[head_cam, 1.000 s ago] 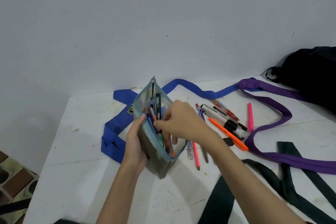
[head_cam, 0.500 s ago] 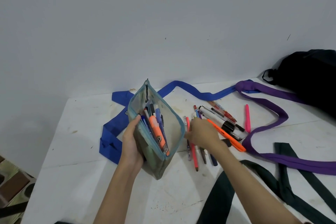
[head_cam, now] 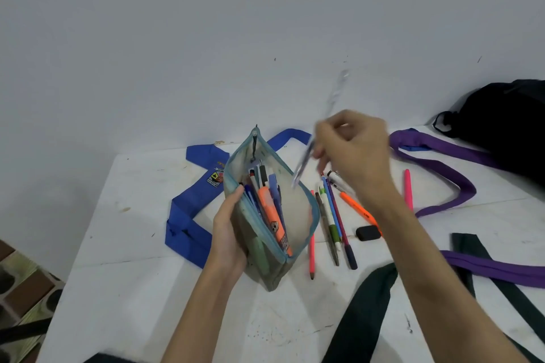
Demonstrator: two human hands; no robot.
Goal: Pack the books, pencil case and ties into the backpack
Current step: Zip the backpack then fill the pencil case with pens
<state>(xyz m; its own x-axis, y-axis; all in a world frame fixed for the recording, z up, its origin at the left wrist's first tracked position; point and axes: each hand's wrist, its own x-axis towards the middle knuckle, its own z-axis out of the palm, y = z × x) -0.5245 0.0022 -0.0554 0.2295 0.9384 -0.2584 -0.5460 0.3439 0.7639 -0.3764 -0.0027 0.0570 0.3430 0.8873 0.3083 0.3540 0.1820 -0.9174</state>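
The left hand (head_cam: pixel 228 233) grips the pencil case (head_cam: pixel 269 215) upright, mouth gaping, so the right hand (head_cam: pixel 356 153), pinching a blurred pen (head_cam: pixel 303 165) just above it, can drop it in.

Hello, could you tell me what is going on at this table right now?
A person is filling a pencil case. The left hand holds it open while the right hand brings a blurred pen above its mouth. More pens lie beside it on the table, among the ties. The black backpack sits at the far right.
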